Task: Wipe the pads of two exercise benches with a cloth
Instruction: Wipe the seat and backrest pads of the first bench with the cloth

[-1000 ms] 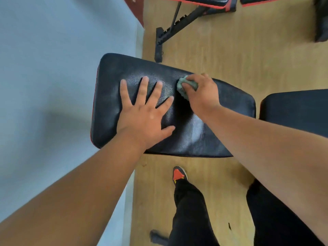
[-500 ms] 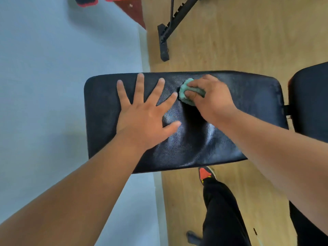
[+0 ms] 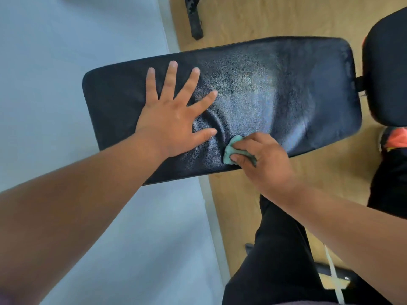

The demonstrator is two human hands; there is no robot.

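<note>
A long black bench pad point(image 3: 275, 91) lies across the middle of the view, with a sheen on its right half. My left hand point(image 3: 176, 115) presses flat on the pad's left part, fingers spread. Close to the pad's near edge, my right hand point(image 3: 262, 159) grips a bunched green cloth point(image 3: 231, 150) and holds it against the leather. A second black pad point(image 3: 387, 69) adjoins at the right edge, only partly in view.
A pale grey wall point(image 3: 77, 51) fills the left side. Wooden floor point(image 3: 275, 16) lies under the bench, with a black bench foot point(image 3: 195, 20) at the top. My legs in black trousers point(image 3: 282, 249) stand at the lower right, an orange shoe point(image 3: 394, 139) at the right.
My right hand has dragged the cloth from the pad's far edge down to its near edge. My left hand stays flat on the pad. The view has shifted right.
</note>
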